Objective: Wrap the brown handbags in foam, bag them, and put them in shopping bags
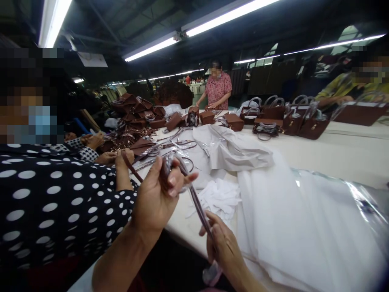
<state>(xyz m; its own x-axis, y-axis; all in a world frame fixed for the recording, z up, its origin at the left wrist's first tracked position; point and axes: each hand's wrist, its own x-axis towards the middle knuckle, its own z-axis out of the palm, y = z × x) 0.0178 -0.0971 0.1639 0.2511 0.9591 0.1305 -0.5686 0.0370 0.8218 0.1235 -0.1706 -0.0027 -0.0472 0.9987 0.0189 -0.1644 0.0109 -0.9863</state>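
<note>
A brown strap point(199, 207), folded into several strands and partly wrapped in clear plastic, runs between my two hands above the table's near edge. My left hand point(164, 182) is closed around its upper end, where the plastic bunches up. Lower and to the right, my right hand point(223, 243) grips the lower stretch of the strap. A bit of crumpled clear plastic point(212, 273) hangs below my right hand. Behind my hands lies a pile of small white sheets point(217, 198), with more brown straps point(179, 146) farther back.
A grey-white cloth point(234, 148) and large white sheeting point(282, 219) cover the table's right part. Brown handbags point(313, 123) line the far side; a heap of brown pieces point(133, 113) stands back left. A person in polka dots point(60, 202) sits close at left; others work beyond.
</note>
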